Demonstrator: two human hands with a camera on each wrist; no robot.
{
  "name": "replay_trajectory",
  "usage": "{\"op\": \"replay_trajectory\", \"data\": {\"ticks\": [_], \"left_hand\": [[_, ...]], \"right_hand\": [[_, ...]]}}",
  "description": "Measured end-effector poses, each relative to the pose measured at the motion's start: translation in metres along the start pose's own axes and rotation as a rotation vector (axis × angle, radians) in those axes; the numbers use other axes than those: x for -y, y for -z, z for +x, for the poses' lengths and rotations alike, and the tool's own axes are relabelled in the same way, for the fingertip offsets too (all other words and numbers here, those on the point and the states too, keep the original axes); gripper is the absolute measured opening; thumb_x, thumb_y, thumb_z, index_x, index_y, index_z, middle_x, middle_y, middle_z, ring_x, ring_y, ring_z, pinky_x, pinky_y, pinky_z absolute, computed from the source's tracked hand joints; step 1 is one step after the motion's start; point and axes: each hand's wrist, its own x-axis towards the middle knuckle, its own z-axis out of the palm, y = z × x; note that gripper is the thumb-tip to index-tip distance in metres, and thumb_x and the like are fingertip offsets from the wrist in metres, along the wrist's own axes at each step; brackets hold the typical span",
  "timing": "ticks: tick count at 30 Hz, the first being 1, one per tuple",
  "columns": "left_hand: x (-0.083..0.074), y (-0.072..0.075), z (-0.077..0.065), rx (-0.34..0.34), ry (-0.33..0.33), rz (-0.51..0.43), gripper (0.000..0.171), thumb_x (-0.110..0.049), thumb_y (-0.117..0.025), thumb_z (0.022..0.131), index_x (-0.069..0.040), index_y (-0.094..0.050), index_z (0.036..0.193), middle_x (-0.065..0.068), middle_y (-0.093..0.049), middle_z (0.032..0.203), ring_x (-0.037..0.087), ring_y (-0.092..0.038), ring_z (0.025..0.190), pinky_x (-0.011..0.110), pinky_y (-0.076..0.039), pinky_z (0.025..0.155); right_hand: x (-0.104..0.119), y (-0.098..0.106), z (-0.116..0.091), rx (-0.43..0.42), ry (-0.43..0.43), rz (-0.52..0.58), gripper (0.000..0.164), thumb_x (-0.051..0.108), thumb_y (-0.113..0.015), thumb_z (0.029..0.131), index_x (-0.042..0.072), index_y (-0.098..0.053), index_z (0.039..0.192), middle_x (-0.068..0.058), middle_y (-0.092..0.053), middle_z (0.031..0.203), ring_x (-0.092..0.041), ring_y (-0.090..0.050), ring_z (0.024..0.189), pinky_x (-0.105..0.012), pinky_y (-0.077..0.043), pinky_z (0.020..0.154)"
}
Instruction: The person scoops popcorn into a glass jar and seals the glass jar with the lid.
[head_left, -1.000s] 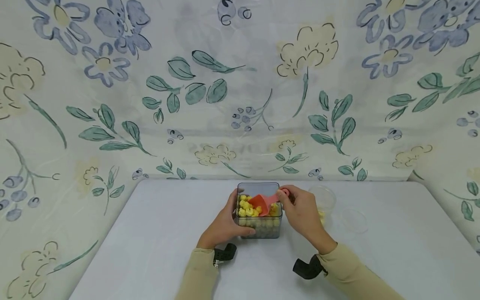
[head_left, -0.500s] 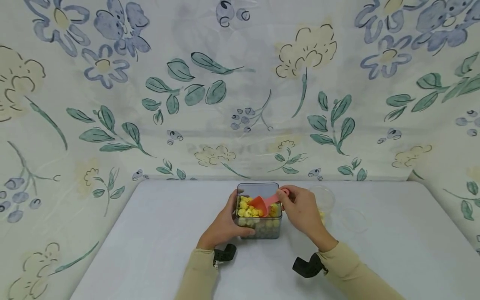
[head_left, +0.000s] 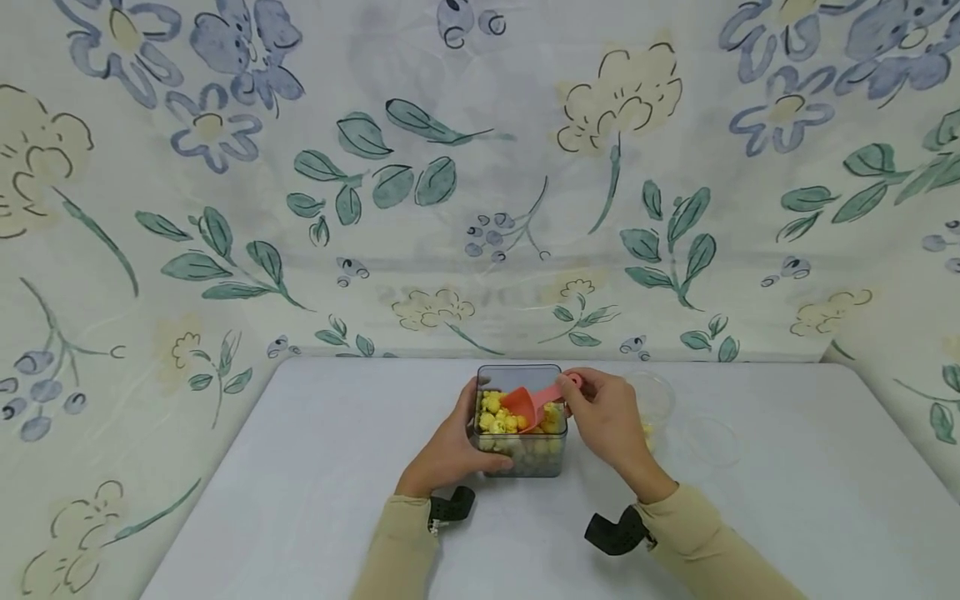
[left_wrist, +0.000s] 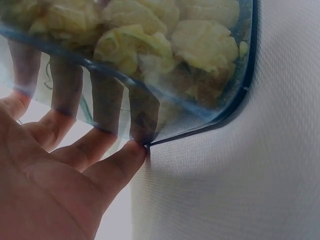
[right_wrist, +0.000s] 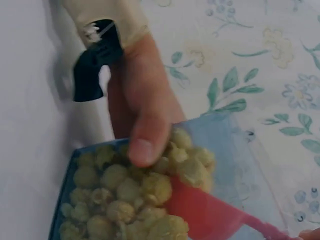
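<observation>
My left hand (head_left: 447,446) grips a see-through grey-blue square box (head_left: 525,462), thumb across its front and fingers round its left side. Through the wall in the left wrist view, the fingers of the left hand (left_wrist: 65,175) show dark against the box. Yellow popcorn (head_left: 493,417) lies inside, several rounded pieces deep. My right hand (head_left: 611,417) pinches the handle of a red-pink scoop (head_left: 522,407). The scoop's bowl sits among the popcorn, tilted. In the right wrist view the scoop (right_wrist: 200,207) shows through the box, while only a fingertip of the right hand appears at the corner.
Behind my right hand stands a clear round tub (head_left: 652,392), partly hidden, with yellow pieces (head_left: 647,435) by it. To its right a clear round lid (head_left: 711,440) lies on the white table (head_left: 315,467). Flower-patterned cloth (head_left: 480,250) closes off the back and sides.
</observation>
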Motion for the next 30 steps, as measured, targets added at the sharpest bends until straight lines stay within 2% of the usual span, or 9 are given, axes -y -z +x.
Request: {"op": "replay_trajectory", "data": {"ticks": [2, 5, 10, 15, 19, 23, 26, 30], "left_hand": [[-0.001, 0.000, 0.000, -0.001, 0.001, 0.005, 0.114, -0.030, -0.087, 0.062, -0.038, -0.009, 0.145, 0.000, -0.029, 0.148, 0.016, -0.031, 0.133, 0.045, -0.033, 0.103], [-0.001, -0.001, 0.000, -0.002, 0.002, 0.003, 0.114, -0.029, -0.087, 0.062, -0.035, -0.009, 0.146, -0.001, -0.029, 0.148, 0.017, -0.031, 0.132, 0.046, -0.033, 0.103], [-0.001, -0.001, 0.001, 0.001, 0.000, -0.009, 0.116, -0.026, -0.087, 0.062, -0.025, -0.008, 0.148, -0.002, -0.032, 0.146, 0.017, -0.035, 0.130, 0.045, -0.035, 0.102], [-0.003, -0.001, 0.001, 0.009, 0.010, -0.009, 0.116, -0.024, -0.087, 0.063, -0.024, -0.008, 0.148, 0.000, -0.029, 0.148, 0.015, -0.037, 0.128, 0.042, -0.036, 0.101], [-0.016, 0.000, -0.003, 0.009, 0.033, -0.004, 0.116, -0.019, -0.086, 0.065, -0.020, -0.006, 0.149, 0.000, -0.026, 0.149, 0.019, -0.032, 0.132, 0.044, -0.033, 0.103], [-0.032, 0.000, -0.007, 0.016, 0.061, 0.019, 0.117, -0.018, -0.084, 0.066, -0.015, -0.002, 0.149, 0.001, -0.020, 0.152, 0.024, -0.026, 0.135, 0.046, -0.029, 0.105], [-0.036, 0.001, -0.008, 0.025, 0.092, 0.036, 0.119, -0.020, -0.084, 0.067, -0.018, 0.002, 0.150, -0.001, -0.016, 0.153, 0.021, -0.024, 0.136, 0.043, -0.028, 0.106], [-0.034, 0.002, -0.007, 0.044, 0.080, 0.000, 0.116, -0.018, -0.083, 0.068, -0.021, 0.000, 0.149, 0.001, -0.019, 0.152, 0.019, -0.027, 0.134, 0.041, -0.031, 0.105]], "right_hand": [[0.000, 0.000, -0.001, 0.027, 0.020, -0.003, 0.022, 0.023, -0.060, 0.092, 0.003, -0.068, 0.094, -0.008, -0.061, 0.065, -0.014, -0.053, 0.056, -0.025, -0.039, 0.044], [0.000, 0.000, -0.002, 0.047, 0.030, 0.002, 0.021, 0.023, -0.060, 0.092, 0.004, -0.068, 0.092, -0.009, -0.060, 0.064, -0.015, -0.053, 0.055, -0.024, -0.037, 0.043], [-0.001, 0.000, -0.001, 0.048, -0.010, 0.007, 0.020, 0.023, -0.060, 0.091, 0.005, -0.068, 0.091, -0.010, -0.061, 0.065, -0.016, -0.054, 0.055, -0.025, -0.036, 0.043], [0.001, -0.004, -0.002, 0.014, -0.052, 0.015, 0.022, 0.023, -0.061, 0.090, 0.004, -0.069, 0.095, -0.012, -0.064, 0.069, -0.016, -0.053, 0.053, -0.025, -0.039, 0.043], [0.002, -0.009, -0.004, -0.056, -0.052, 0.049, 0.019, 0.021, -0.062, 0.090, 0.004, -0.069, 0.092, -0.011, -0.062, 0.066, -0.016, -0.050, 0.048, -0.025, -0.037, 0.040], [0.001, -0.013, -0.005, -0.097, 0.019, 0.025, 0.018, 0.019, -0.060, 0.091, 0.004, -0.069, 0.089, -0.004, -0.054, 0.058, -0.014, -0.044, 0.045, -0.024, -0.032, 0.038], [0.001, -0.012, -0.004, -0.076, 0.054, 0.006, 0.019, 0.021, -0.060, 0.091, 0.004, -0.068, 0.086, -0.003, -0.052, 0.057, -0.014, -0.042, 0.045, -0.023, -0.030, 0.039], [0.002, -0.008, -0.003, -0.015, -0.029, 0.047, 0.020, 0.023, -0.062, 0.090, 0.004, -0.068, 0.086, -0.008, -0.058, 0.060, -0.015, -0.048, 0.046, -0.025, -0.032, 0.038]]}}
